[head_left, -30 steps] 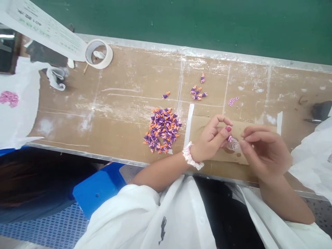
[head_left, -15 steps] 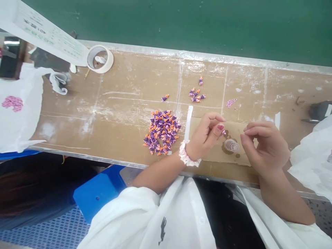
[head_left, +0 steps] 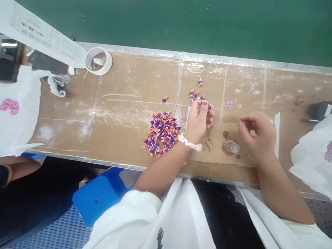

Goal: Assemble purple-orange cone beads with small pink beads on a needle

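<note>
While the small purple-and-orange cone piece sat at the curled, narrow fingertips of the left hand, its grip unclear, the right hand hovered loosely curled, thumb and forefinger narrowly apart. The little clear round dish lay between them, the heap of purple-orange pieces left of it. Far beyond, the white printed sheet was illegible.

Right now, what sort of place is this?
Probably a hand-assembly bench in a factory: a scuffed, cardboard-covered worktop, a heap of tiny identical purple-and-orange pieces, a white masking-tape roll, and what looks like a green belt running behind.
</note>
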{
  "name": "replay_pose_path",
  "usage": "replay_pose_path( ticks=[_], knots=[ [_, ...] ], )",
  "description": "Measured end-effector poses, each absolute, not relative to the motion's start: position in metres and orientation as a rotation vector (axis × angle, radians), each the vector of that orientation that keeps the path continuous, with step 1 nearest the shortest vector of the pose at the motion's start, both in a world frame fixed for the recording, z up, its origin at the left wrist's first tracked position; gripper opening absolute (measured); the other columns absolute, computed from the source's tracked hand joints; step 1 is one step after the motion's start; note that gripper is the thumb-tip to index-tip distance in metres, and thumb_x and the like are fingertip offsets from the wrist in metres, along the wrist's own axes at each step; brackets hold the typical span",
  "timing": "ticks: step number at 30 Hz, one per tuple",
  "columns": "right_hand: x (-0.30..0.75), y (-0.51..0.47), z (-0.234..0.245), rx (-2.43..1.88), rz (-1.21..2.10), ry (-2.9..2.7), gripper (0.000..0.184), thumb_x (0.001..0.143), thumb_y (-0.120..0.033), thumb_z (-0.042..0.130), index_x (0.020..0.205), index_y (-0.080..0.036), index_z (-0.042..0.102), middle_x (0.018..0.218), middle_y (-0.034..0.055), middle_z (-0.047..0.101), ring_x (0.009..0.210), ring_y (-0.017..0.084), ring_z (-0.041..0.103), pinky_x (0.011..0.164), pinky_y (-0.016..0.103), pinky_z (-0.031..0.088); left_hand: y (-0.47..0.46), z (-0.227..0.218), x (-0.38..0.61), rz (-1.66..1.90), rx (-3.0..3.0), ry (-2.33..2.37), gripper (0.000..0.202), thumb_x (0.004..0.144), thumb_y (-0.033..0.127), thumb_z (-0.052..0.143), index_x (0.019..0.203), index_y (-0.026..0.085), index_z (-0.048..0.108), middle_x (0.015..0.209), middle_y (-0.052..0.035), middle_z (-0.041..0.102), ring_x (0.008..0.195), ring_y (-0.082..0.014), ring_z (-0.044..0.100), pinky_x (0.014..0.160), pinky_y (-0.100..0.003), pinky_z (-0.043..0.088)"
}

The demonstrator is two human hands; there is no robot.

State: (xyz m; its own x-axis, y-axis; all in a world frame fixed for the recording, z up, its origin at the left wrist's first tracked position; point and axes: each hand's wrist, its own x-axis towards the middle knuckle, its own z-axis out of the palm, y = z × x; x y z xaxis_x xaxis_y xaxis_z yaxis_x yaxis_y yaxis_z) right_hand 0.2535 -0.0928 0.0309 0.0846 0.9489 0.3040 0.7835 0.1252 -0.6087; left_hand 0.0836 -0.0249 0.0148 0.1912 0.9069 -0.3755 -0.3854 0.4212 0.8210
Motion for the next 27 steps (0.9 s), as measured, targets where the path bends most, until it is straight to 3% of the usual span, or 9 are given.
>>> replay_pose_path(
  ticks=[3,6,12,20,27],
  knots=[
    [0.260,-0.080,0.018,-1.824,0.311,-1.721,0.012,0.086,-0.015,0.059,0.094,-0.024,0.062,0.082,0.0006,0.059,0.066,0.015,0.054,0.063,0.031,0.048,-0.006,0.015,0.082,1.117,0.604,1.067,0.015,0.096,0.033,0.052,0.103,0.022,0.045,0.076,0.0027,0.065,0.062,-0.0074,0.062,0.051,-0.017,0.042],
    [0.265,-0.071,0.008,-1.849,0.289,-1.720,0.013,0.084,-0.017,0.059,0.094,-0.023,0.064,0.081,0.0014,0.059,0.066,0.017,0.054,0.065,0.032,0.049,-0.001,0.015,0.076,1.162,0.605,1.092,0.021,0.093,0.029,0.056,0.110,0.021,0.047,0.080,0.0019,0.066,0.067,-0.0074,0.064,0.056,-0.017,0.045],
    [0.266,-0.060,-0.004,-1.809,0.234,-1.727,0.007,0.087,-0.021,0.062,0.090,-0.023,0.068,0.084,0.0022,0.065,0.073,0.019,0.060,0.067,0.034,0.050,-0.014,0.021,0.072,1.108,0.793,0.971,0.014,0.088,0.025,0.063,0.093,0.019,0.053,0.070,0.0042,0.060,0.056,-0.0050,0.055,0.052,-0.017,0.043],
    [0.264,-0.052,-0.011,-1.854,0.102,-1.827,0.010,0.089,-0.016,0.056,0.080,-0.022,0.057,0.083,0.0049,0.060,0.073,0.022,0.056,0.060,0.034,0.043,-0.033,0.026,0.078,0.965,0.988,0.882,0.015,0.086,0.029,0.064,0.091,0.018,0.055,0.075,0.0018,0.061,0.065,-0.0070,0.056,0.062,-0.020,0.047],
    [0.256,-0.077,0.023,-1.544,0.390,-1.666,0.008,0.092,-0.017,0.057,0.087,-0.024,0.058,0.081,0.0003,0.059,0.074,0.017,0.058,0.064,0.030,0.047,-0.048,0.017,0.078,0.817,1.011,0.832,0.021,0.084,0.035,0.068,0.087,0.015,0.062,0.078,-0.0008,0.064,0.070,-0.0088,0.059,0.068,-0.023,0.048]
  ],
)
